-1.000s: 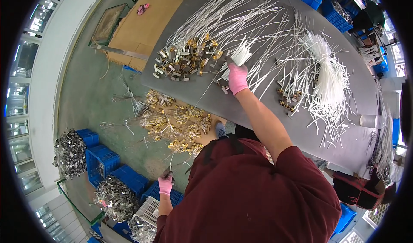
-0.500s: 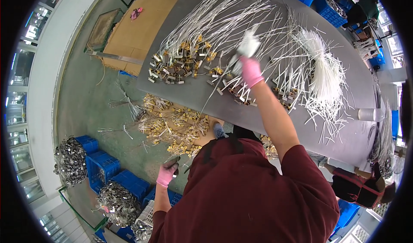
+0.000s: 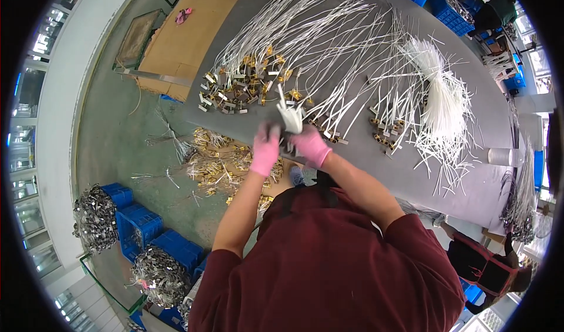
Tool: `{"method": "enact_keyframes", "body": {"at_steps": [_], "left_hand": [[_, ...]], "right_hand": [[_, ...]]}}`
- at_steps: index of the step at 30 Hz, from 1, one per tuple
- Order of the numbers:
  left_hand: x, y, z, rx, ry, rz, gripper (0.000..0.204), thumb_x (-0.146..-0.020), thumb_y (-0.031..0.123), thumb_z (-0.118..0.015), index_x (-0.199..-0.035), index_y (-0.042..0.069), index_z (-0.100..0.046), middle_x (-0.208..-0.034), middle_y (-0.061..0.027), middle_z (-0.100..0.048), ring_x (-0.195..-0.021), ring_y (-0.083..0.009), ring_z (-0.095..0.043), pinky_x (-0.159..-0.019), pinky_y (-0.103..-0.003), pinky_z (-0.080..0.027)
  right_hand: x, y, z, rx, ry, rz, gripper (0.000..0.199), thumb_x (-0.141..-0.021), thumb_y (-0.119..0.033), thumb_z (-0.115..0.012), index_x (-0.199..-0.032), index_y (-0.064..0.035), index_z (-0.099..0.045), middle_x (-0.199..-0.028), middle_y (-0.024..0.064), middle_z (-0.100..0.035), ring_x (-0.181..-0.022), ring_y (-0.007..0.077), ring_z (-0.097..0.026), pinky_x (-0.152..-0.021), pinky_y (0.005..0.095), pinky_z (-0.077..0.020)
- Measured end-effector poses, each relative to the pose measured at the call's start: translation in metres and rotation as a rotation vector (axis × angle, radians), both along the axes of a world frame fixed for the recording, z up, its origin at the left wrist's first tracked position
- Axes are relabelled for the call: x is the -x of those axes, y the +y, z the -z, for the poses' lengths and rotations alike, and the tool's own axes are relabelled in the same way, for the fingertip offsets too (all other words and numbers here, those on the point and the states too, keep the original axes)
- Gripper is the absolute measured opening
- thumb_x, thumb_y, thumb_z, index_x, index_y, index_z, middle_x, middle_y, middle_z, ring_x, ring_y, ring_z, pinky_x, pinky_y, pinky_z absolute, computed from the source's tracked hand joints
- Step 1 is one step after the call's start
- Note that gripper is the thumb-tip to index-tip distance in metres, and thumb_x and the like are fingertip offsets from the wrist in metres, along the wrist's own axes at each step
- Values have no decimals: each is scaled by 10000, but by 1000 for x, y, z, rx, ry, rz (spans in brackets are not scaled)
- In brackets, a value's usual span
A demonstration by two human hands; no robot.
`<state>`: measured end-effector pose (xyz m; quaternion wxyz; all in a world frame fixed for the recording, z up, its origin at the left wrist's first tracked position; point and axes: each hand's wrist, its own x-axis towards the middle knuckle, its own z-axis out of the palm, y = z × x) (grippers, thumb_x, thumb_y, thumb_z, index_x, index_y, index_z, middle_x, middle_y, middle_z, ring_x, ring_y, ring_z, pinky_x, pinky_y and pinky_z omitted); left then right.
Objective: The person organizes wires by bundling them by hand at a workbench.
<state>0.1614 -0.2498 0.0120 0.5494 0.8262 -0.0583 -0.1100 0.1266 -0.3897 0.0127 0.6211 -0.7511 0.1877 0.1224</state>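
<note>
My left hand (image 3: 267, 150), in a pink glove with dark fingers, is at the near edge of the grey table (image 3: 241, 129). Its fingers are curled, and whatever they hold is hidden. Close against it, my right hand (image 3: 310, 146) is closed around a bunch of white wires (image 3: 290, 116), blurred and pointing up, with dark pieces under the fingers. Left of the hands lies a pile of small brown and yellow wired parts (image 3: 241, 85), their white leads (image 3: 294, 20) fanned toward the far side. More wired parts (image 3: 388, 129) lie to the right.
A thick bundle of white wires (image 3: 437, 106) lies at the table's right, beside a clear plastic jar (image 3: 505, 156). Yellow-tipped wire bunches (image 3: 220, 164) lie low beside the table. Blue crates (image 3: 140, 229) stand at lower left. Another person (image 3: 484, 264) is at the right.
My right hand has come back from over the table toward its near edge with the white bunch. My left hand has risen from below the table's edge to meet it.
</note>
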Motion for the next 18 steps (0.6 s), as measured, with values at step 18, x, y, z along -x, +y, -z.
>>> {"method": "enact_keyframes", "body": {"at_steps": [18], "left_hand": [[-104, -3, 25, -933, -767, 483, 109, -760, 176, -586, -718, 77, -571, -769, -112, -633, -863, -295, -595, -759, -398, -464]], "right_hand": [[64, -43, 57, 312, -367, -153, 309, -792, -29, -641, -1094, 18, -597, -944, 99, -655, -823, 149, -618, -733, 320, -513]]}}
